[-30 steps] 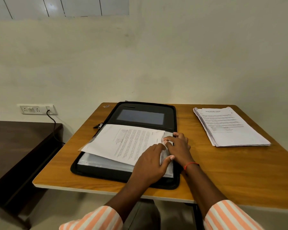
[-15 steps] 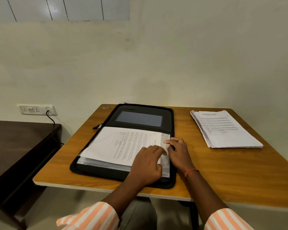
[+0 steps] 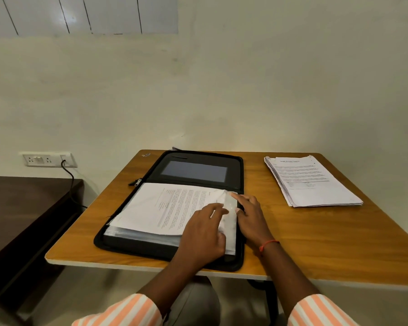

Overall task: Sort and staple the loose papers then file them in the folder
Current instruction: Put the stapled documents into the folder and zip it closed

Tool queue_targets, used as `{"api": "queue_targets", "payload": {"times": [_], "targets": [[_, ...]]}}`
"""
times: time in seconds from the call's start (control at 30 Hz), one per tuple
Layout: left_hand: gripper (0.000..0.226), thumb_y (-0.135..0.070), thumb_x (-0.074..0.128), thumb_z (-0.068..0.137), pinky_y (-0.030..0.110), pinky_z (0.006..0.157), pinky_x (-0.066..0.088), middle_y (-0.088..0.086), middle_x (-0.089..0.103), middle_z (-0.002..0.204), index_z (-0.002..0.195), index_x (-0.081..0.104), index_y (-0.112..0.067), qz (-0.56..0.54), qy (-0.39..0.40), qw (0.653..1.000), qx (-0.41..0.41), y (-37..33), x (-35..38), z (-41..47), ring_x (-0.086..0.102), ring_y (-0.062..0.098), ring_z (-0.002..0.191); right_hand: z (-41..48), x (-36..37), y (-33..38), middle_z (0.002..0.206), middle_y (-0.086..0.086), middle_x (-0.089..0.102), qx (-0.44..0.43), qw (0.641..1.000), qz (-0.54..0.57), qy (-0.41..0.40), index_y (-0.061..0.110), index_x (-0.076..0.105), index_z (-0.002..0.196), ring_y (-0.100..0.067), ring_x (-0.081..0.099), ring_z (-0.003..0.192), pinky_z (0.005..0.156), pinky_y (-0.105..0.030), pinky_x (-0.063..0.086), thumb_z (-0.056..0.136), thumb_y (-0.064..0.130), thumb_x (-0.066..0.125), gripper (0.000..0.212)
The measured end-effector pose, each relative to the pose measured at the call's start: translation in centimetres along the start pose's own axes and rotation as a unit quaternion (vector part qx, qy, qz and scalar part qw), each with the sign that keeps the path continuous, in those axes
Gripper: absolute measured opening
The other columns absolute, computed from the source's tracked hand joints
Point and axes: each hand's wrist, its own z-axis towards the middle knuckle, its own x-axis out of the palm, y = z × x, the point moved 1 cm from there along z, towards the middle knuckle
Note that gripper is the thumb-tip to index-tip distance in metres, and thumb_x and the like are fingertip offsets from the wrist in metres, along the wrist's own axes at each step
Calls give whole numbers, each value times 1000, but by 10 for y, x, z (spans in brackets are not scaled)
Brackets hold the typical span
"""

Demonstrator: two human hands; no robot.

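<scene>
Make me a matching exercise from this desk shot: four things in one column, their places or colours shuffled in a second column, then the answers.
Column one
1. folder
2. paper stack
3. wall socket
4. wrist thread

Column two
A. red, round a wrist
B. black, lying open on the table
C. on the wall left of the table, with a cable plugged in
D. white, far right part of the table, apart from the folder

Pairs: 1-B, 2-D, 3-C, 4-A
</scene>
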Motion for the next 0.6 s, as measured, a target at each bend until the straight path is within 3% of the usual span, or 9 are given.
{"api": "queue_targets", "payload": {"times": [0.17, 0.27, 0.37, 0.43, 0.53, 0.6], "targets": [[26, -35, 62, 86, 28, 85, 51, 1, 65, 119, 107, 69, -23, 27, -122, 992, 8, 2, -3, -5, 61, 16, 103, -3, -4, -2, 151, 5, 32, -27, 999, 11, 17, 38, 33, 153, -15, 33, 140, 111, -34, 41, 97, 5, 61, 71], [27, -37, 53, 91, 27, 81, 50, 2, 66, 111, 103, 72, -21, 31, -154, 988, 16, 1, -6, -6, 60, 15, 98, -10, -5, 2, 156, 15, 25, -87, 995, 12, 38, 44, 34, 151, -11, 28, 144, 113, -34, 40, 92, 1, 67, 80], [27, -37, 55, 93, 28, 82, 49, 2, 68, 109, 103, 73, -20, 19, -168, 985, 36, 0, -6, -7, 61, 15, 98, -20, -6, 4, 154, 15, 32, -135, 989, 24, 48, 40, 48, 142, -7, 33, 142, 112, -27, 43, 91, -6, 61, 70], [25, -34, 56, 94, 27, 82, 49, 2, 69, 107, 103, 73, -19, 17, -169, 983, 64, -1, -7, -8, 61, 15, 97, -22, -8, 9, 146, 9, 39, -144, 989, 6, 12, 32, 55, 132, -6, 40, 134, 107, -22, 46, 92, -5, 60, 55], [18, -26, 62, 91, 27, 81, 47, 2, 68, 105, 102, 73, -17, 18, -177, 980, 85, -1, -8, -9, 58, 13, 96, -20, -14, 13, 120, 4, 52, -132, 987, -10, -91, 24, 58, 108, -8, 56, 108, 89, -20, 55, 94, 1, 61, 27], [17, -25, 64, 89, 27, 80, 47, 2, 68, 105, 102, 72, -17, 15, -181, 980, 83, -1, -9, -9, 58, 14, 96, -21, -17, 11, 105, 4, 58, -111, 988, 1, -110, 23, 56, 96, -10, 60, 98, 80, -20, 54, 95, 1, 59, 22]]}}
